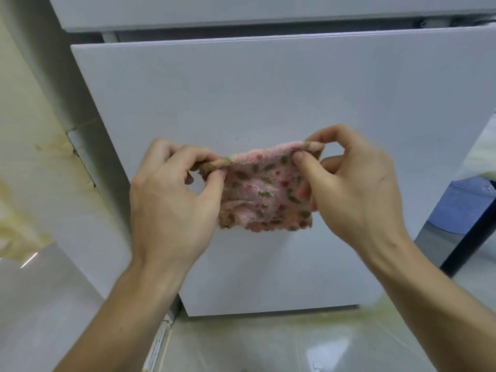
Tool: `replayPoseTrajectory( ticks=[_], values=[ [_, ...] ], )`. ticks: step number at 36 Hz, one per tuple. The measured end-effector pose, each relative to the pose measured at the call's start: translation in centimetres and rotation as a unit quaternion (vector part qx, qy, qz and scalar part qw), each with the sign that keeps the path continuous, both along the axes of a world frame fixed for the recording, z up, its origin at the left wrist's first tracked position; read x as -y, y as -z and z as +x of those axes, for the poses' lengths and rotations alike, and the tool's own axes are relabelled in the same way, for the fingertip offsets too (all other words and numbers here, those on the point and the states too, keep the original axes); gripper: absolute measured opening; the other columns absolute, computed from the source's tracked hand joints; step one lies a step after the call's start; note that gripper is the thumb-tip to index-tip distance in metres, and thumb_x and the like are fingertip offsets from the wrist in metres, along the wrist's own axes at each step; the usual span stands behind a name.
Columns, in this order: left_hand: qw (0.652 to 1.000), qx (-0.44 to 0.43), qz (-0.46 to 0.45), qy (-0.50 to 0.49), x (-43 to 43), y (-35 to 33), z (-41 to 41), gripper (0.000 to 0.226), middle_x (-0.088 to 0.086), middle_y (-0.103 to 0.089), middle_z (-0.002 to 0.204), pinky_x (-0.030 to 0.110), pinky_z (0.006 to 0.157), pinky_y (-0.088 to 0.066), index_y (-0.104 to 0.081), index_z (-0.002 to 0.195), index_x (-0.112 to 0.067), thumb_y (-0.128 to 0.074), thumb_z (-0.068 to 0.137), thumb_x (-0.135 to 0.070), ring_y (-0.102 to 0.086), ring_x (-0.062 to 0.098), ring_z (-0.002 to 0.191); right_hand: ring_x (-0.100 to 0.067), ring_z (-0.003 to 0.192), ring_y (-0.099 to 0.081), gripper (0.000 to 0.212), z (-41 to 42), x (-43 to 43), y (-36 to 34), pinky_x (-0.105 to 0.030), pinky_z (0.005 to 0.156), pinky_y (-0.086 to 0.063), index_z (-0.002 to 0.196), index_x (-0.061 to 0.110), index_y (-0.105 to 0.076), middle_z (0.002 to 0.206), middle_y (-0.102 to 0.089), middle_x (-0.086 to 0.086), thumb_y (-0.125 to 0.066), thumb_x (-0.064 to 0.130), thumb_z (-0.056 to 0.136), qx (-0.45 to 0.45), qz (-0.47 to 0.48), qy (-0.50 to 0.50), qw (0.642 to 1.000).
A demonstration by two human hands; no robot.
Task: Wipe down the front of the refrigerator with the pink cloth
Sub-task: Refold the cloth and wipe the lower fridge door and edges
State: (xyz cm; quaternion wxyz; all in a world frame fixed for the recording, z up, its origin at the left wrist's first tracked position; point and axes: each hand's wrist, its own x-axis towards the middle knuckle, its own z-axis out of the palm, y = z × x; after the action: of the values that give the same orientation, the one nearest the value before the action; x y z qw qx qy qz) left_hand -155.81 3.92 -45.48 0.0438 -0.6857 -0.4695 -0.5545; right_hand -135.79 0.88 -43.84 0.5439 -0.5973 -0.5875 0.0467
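Observation:
The pink cloth, dotted with green and red, hangs folded between both hands in front of the white refrigerator's lower door. My left hand pinches the cloth's upper left corner between thumb and fingers. My right hand pinches its upper right corner the same way. The cloth is held a little off the door; a few small dark specks show on the door just above it.
The upper refrigerator door ends at the top of view. A stained cream wall stands on the left. A glossy tiled floor lies below. A blue object and a dark edge sit at the right.

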Motion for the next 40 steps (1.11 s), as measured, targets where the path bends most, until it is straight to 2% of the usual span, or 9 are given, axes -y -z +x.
replayPoseTrajectory(
  ticks=[5, 9, 12, 15, 19, 23, 27, 33, 40],
  values=[
    [0.998, 0.038, 0.045, -0.010, -1.4, 0.3, 1.4, 0.014, -0.007, -0.060, 0.088, 0.015, 0.070, -0.046, -0.075, 0.098, -0.019, -0.071, 0.090, -0.008, -0.054, 0.009, 0.071, -0.013, 0.086, -0.073, 0.037, -4.1, -1.7, 3.5, -0.041, 0.077, -0.060, 0.118, 0.023, -0.037, 0.098, -0.073, 0.004, -0.067, 0.010, 0.100, -0.103, 0.178, -0.065, 0.976],
    [0.996, 0.058, 0.069, -0.006, -2.5, 1.0, 1.6, 0.014, -0.005, -0.062, 0.094, 0.016, 0.075, -0.049, -0.073, 0.104, -0.015, -0.074, 0.092, -0.009, -0.056, 0.007, 0.079, -0.028, 0.117, -0.056, 0.030, -4.6, -5.2, 7.9, -0.042, 0.103, -0.047, 0.119, 0.017, -0.053, 0.129, -0.058, -0.009, -0.074, 0.012, 0.097, 0.164, 0.283, 0.026, 0.944],
    [0.994, 0.052, 0.096, 0.010, -2.9, 1.4, 1.0, 0.021, -0.001, -0.063, 0.099, 0.017, 0.081, -0.049, -0.070, 0.114, -0.010, -0.076, 0.094, -0.011, -0.057, 0.008, 0.086, -0.027, 0.139, -0.046, 0.030, -4.1, -6.8, 9.1, -0.044, 0.120, -0.033, 0.130, 0.024, -0.070, 0.149, -0.050, -0.007, -0.068, 0.019, 0.101, 0.269, 0.310, 0.091, 0.907],
    [0.990, 0.051, 0.135, 0.004, -3.5, 2.2, -0.6, 0.019, 0.007, -0.063, 0.106, 0.019, 0.089, -0.046, -0.068, 0.117, -0.003, -0.068, 0.100, -0.010, -0.058, 0.015, 0.095, -0.022, 0.160, -0.020, 0.048, -3.9, -7.3, 10.0, -0.046, 0.130, -0.012, 0.153, 0.033, -0.050, 0.167, -0.035, -0.005, -0.060, 0.032, 0.106, 0.320, 0.260, 0.099, 0.906],
    [0.983, 0.018, 0.162, -0.088, -5.0, 3.3, -3.9, 0.027, 0.022, -0.061, 0.125, 0.025, 0.112, -0.033, -0.068, 0.124, -0.001, -0.060, 0.099, -0.002, -0.058, 0.038, 0.119, -0.017, 0.162, 0.002, 0.057, -4.3, -8.2, 10.4, -0.045, 0.131, 0.002, 0.160, 0.042, -0.025, 0.172, -0.013, -0.004, -0.045, 0.056, 0.108, 0.345, 0.215, 0.137, 0.903],
    [0.981, -0.023, 0.159, -0.104, -5.7, 4.3, -5.5, 0.044, 0.025, -0.052, 0.146, 0.035, 0.120, -0.026, -0.058, 0.140, -0.002, -0.062, 0.096, 0.000, -0.050, 0.043, 0.135, -0.024, 0.162, -0.005, 0.067, -6.2, -8.8, 8.5, -0.047, 0.130, 0.001, 0.161, 0.040, -0.025, 0.173, -0.013, -0.006, -0.046, 0.068, 0.104, 0.342, 0.235, 0.165, 0.895],
    [0.985, 0.002, 0.150, -0.089, -6.0, 5.1, -5.8, 0.055, 0.019, -0.042, 0.159, 0.042, 0.125, -0.024, -0.047, 0.149, 0.001, -0.060, 0.096, -0.003, -0.038, 0.035, 0.150, -0.033, 0.158, -0.024, 0.062, -9.7, -9.5, 3.5, -0.053, 0.127, -0.010, 0.160, 0.036, -0.035, 0.169, -0.020, -0.009, -0.043, 0.065, 0.106, 0.307, 0.271, 0.182, 0.894],
    [0.978, 0.005, 0.151, -0.140, -7.1, 5.9, -8.7, 0.055, 0.019, -0.034, 0.166, 0.049, 0.127, -0.021, -0.041, 0.156, -0.006, -0.054, 0.102, -0.008, -0.029, 0.036, 0.155, -0.037, 0.154, -0.033, 0.056, -13.8, -10.6, 0.8, -0.057, 0.127, -0.017, 0.157, 0.033, -0.045, 0.164, -0.039, -0.014, -0.044, 0.057, 0.106, 0.250, 0.299, 0.249, 0.887],
    [0.979, -0.017, 0.116, -0.166, -9.3, 6.4, -11.7, 0.063, 0.019, -0.015, 0.173, 0.046, 0.130, -0.008, -0.030, 0.164, -0.012, -0.047, 0.103, -0.010, -0.010, 0.035, 0.160, -0.022, 0.161, -0.015, 0.063, -13.2, -9.9, 12.3, -0.047, 0.131, -0.008, 0.159, 0.031, -0.039, 0.172, -0.016, -0.001, -0.063, 0.039, 0.101, 0.362, 0.274, 0.108, 0.884]
  ],
)
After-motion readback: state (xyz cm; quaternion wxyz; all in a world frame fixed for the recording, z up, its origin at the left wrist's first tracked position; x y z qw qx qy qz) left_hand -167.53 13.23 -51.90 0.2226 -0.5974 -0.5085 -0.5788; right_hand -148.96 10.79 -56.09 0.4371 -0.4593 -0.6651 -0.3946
